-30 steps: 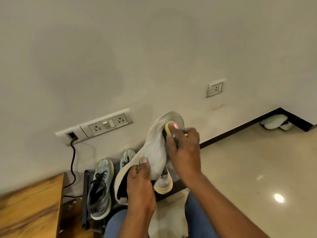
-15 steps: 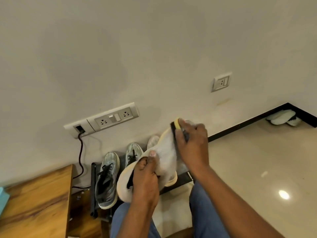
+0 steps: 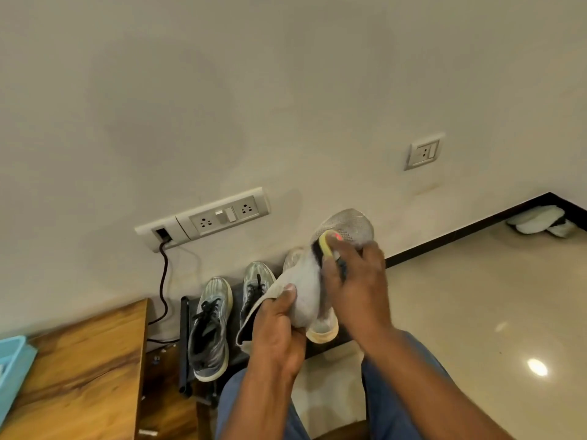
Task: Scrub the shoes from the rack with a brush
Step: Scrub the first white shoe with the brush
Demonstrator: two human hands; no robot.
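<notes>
- Cream wall [image 3: 286, 106] and glossy floor [image 3: 476, 296] frame the head view; a low rack [image 3: 184, 344] sits against the wall.
- Left hand [image 3: 276, 331] grips the pale shoe [image 3: 305, 290] at its heel; right hand [image 3: 355, 287] curls round the brush [image 3: 325, 246], pressed near the toe.
- Scrubbing looks midway; two grey shoes [image 3: 209, 325] on the rack seem untouched.
- Bristles are mostly hidden.
</notes>
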